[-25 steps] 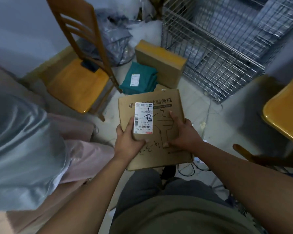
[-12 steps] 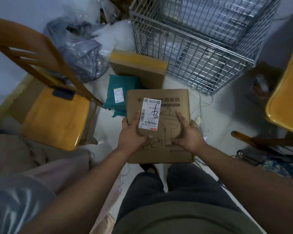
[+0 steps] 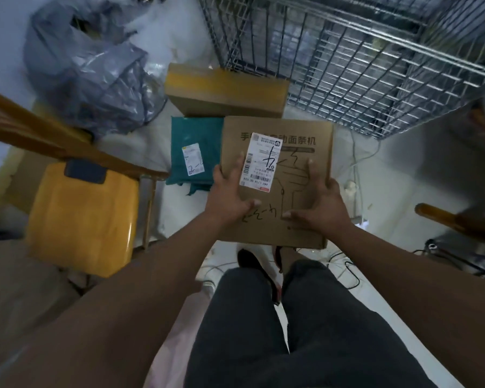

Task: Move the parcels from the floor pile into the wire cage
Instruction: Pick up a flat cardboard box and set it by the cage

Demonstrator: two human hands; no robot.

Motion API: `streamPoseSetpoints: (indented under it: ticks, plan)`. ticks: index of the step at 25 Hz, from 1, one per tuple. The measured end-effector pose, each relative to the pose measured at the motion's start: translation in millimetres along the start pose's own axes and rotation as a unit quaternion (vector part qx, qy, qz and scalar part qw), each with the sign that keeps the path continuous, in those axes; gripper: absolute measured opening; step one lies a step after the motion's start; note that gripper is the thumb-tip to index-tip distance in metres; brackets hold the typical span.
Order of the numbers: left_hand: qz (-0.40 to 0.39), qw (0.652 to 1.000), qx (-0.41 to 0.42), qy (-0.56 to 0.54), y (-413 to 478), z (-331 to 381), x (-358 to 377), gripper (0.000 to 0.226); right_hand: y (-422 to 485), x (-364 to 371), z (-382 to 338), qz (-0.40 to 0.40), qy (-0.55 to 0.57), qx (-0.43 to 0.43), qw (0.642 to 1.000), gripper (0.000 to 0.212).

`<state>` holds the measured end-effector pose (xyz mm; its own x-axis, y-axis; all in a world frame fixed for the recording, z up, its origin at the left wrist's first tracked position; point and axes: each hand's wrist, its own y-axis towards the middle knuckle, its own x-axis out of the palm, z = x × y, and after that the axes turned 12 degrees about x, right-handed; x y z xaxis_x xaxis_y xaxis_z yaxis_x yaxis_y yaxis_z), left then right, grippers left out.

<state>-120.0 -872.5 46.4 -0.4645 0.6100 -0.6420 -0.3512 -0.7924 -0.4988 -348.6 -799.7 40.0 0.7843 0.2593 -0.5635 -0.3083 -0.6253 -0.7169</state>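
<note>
The left hand (image 3: 226,198) and the right hand (image 3: 321,204) hold a flat cardboard box (image 3: 294,189) between them, above the floor (image 3: 403,175) and in front of the person's legs (image 3: 291,331). The left hand grips the box's left edge, with thumb and forefinger laid on the top face and the other fingers hidden round the side; the right hand grips the right edge in the same way. A white shipping label (image 3: 261,163) is stuck to the top face near the left hand, with a black pen mark across it; more pen marks run over the cardboard between the two thumbs.

The wire cage (image 3: 333,88) stands on the floor beyond the held box, towards the far right; what lies inside it is too blurred to tell. A second cardboard box (image 3: 224,91) lies on the floor just beside the cage's near left corner; a teal mailer bag (image 3: 193,152) with a small label lies against its near side, partly hidden by the held box. Grey plastic bags (image 3: 90,71) are heaped at the far left of the floor.

A wooden chair (image 3: 79,219) with a yellow seat stands at the left; a dark flat object (image 3: 86,170) rests on the seat's far edge. Thin cables (image 3: 356,163) trail over the floor to the right of the held box.
</note>
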Motion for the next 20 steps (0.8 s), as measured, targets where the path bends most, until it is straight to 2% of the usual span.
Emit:
streamPoseSetpoints:
  ticks: [10, 20]
  plan:
    - [-0.028, 1.0, 0.001, 0.001, 187, -110, 77, 0.131, 206, 87, 22, -0.006, 0.016, 0.018, 1.0, 0.139]
    - [-0.022, 0.999, -0.036, -0.004, 313, -236, 187, 0.13, 364, 206, 73, 0.0, 0.042, 0.002, 0.999, 0.143]
